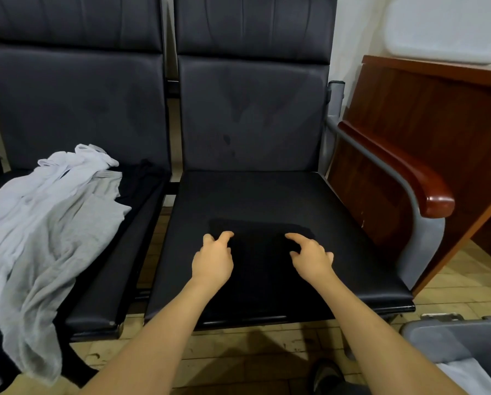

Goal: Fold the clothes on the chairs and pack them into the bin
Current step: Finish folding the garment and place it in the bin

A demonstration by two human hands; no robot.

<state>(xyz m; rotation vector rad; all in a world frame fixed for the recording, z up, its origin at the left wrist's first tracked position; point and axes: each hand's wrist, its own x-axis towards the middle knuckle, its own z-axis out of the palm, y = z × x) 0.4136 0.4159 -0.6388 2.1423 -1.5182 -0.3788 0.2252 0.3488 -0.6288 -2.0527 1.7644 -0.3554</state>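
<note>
Black folded garment (260, 252) on chair seat (352, 223), both hands' fingers (224, 236) touching

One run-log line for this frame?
step: folding | item: black garment on right seat | left hand: on garment | right hand: on garment | grey clothes: waiting

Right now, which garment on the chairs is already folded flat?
The black garment under both hands on the right chair; the grey clothes are heaped loosely on the left chair.

Black chairs (250, 115), grey shirt (53, 223), white shirt (76, 163) — possibly black folded garment (260, 252).
</note>
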